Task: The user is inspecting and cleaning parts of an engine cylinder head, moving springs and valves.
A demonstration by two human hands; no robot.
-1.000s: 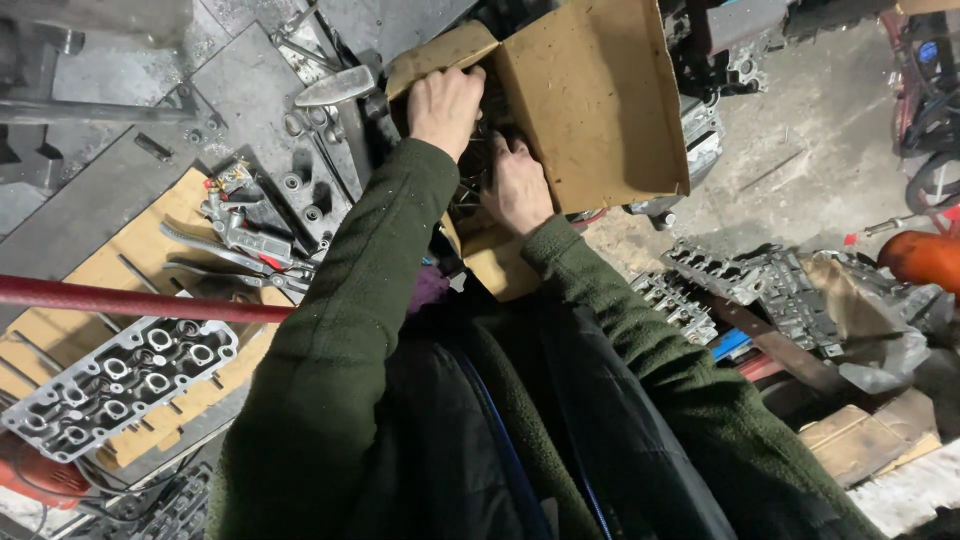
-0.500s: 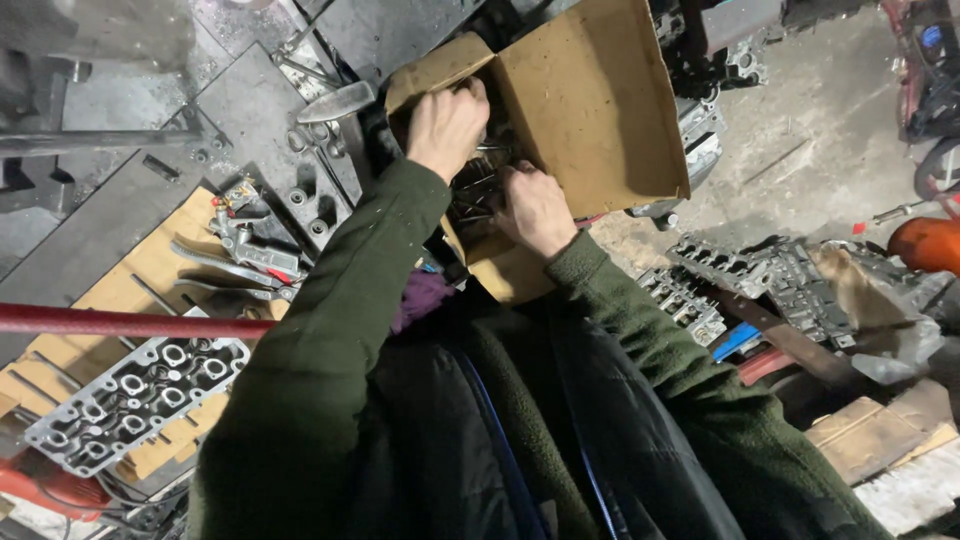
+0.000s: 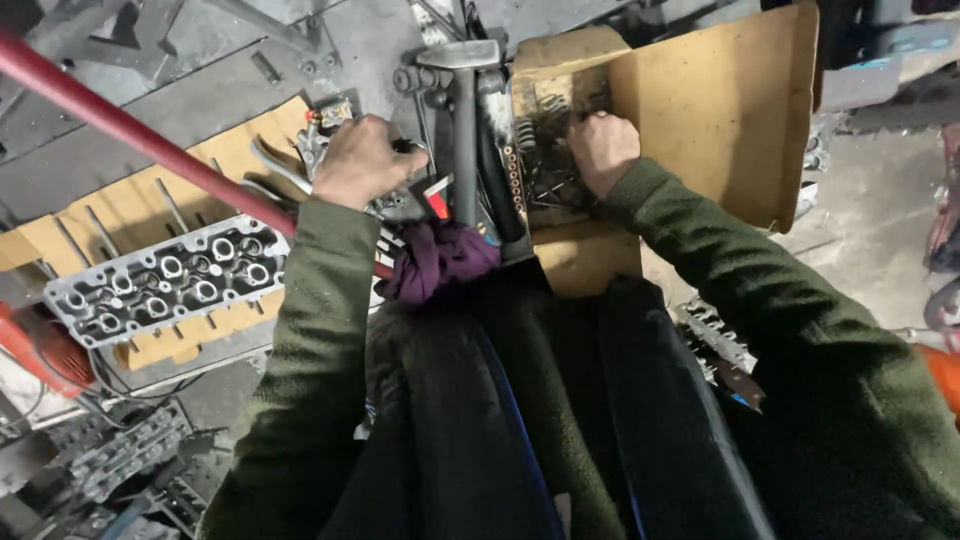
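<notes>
One package shows: an open brown cardboard box (image 3: 700, 110) at the upper right, its broad flap folded back to the right and a shorter flap hanging at its near edge (plain board, no label visible). No signs or screens are in view.

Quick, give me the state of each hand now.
Left hand: closed on small metal parts on the bench.
Right hand: closed, fist inside the cardboard box; contents unclear.
</notes>
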